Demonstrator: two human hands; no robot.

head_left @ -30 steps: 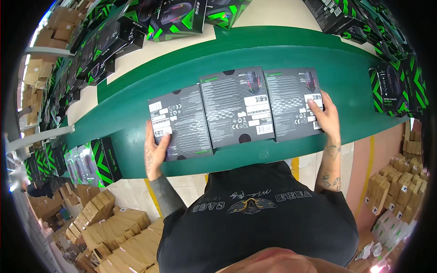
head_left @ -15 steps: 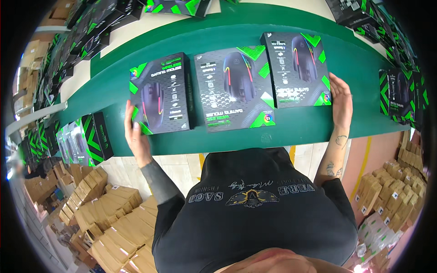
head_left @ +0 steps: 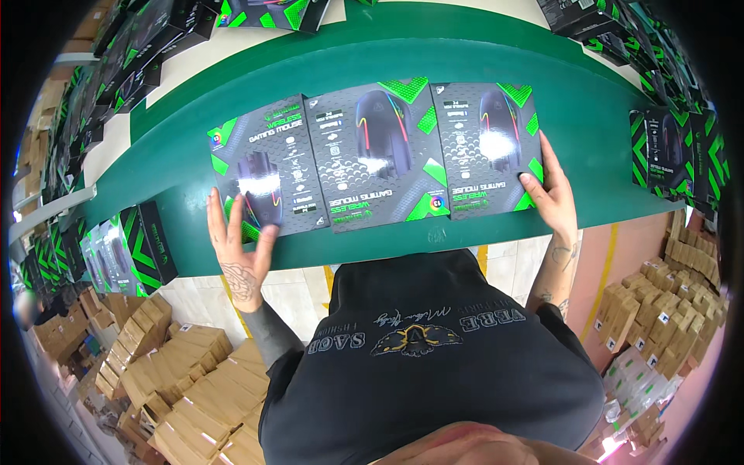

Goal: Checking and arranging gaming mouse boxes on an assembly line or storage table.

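Three black and green gaming mouse boxes lie side by side on the green table, edges together. The left box (head_left: 298, 174) is turned the opposite way from the middle box (head_left: 372, 159) and the right box (head_left: 482, 147). My left hand (head_left: 239, 248) touches the near left corner of the left box, fingers spread, thumb at its near edge. At the other end, my right hand (head_left: 556, 194) grips the right box's outer edge, with the thumb over its top face and the fingers along its side. What lies under the boxes is hidden.
More mouse boxes (head_left: 128, 248) stand at the table's left edge, and others (head_left: 670, 155) at its right. Stacks of similar boxes (head_left: 143, 50) line the far side. Brown cartons (head_left: 182, 368) are piled on the floor at lower left, with more cartons (head_left: 659, 310) at right.
The gaps between the three boxes have closed. The right box has come nearer and leftward, level with the others. My right thumb now lies on its face; my left fingers have spread.
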